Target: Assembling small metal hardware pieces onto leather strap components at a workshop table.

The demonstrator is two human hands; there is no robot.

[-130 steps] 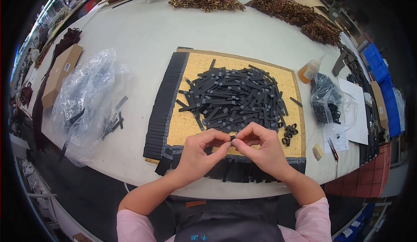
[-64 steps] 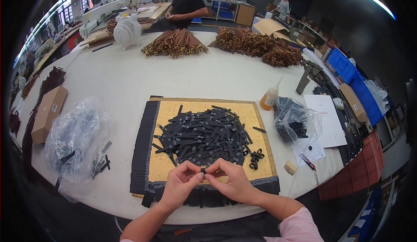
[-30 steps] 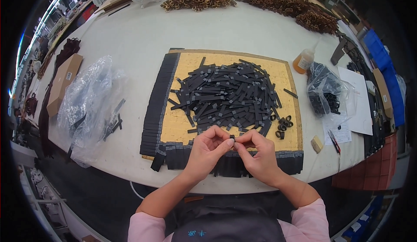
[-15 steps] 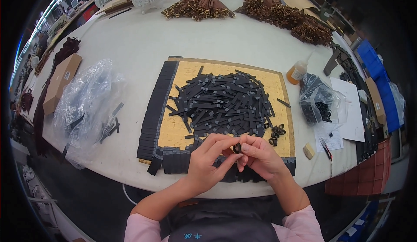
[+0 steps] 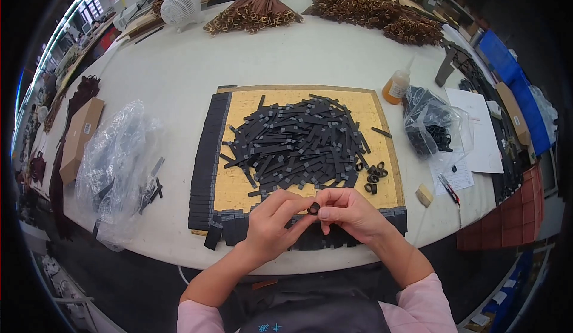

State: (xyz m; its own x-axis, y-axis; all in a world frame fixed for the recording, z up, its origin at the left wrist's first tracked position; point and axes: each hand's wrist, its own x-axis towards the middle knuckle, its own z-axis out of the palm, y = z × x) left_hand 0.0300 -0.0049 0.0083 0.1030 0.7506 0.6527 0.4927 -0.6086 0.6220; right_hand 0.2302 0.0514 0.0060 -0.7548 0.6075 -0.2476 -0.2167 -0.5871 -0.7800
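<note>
Both my hands meet over the near edge of a yellow board [image 5: 382,154]. Pinched between the fingertips is a small black ring-shaped loop [image 5: 313,208], its round opening partly showing. My left hand [image 5: 273,219] grips it from the left, with thumb and forefinger closed. From the other side my right hand [image 5: 352,216] pinches it too. Just beyond my hands lies a heap of short black strips [image 5: 298,142] with greyish ends. Several finished-looking black loops [image 5: 373,176] sit right of the heap. Flat black strips [image 5: 206,154] line the board's left side, and more run along its near edge.
A crumpled clear plastic bag [image 5: 116,172] lies left, beside a cardboard box [image 5: 82,136]. To the right are an orange-liquid bottle [image 5: 396,87], a bag of black loops [image 5: 433,124], a tan block [image 5: 424,195] and a cutter [image 5: 449,189]. Brown strap bundles [image 5: 253,15] lie at the back.
The black loop has turned slightly between my fingers and shows more of its opening. My view has shifted a little. Across the table, another person's hands have moved.
</note>
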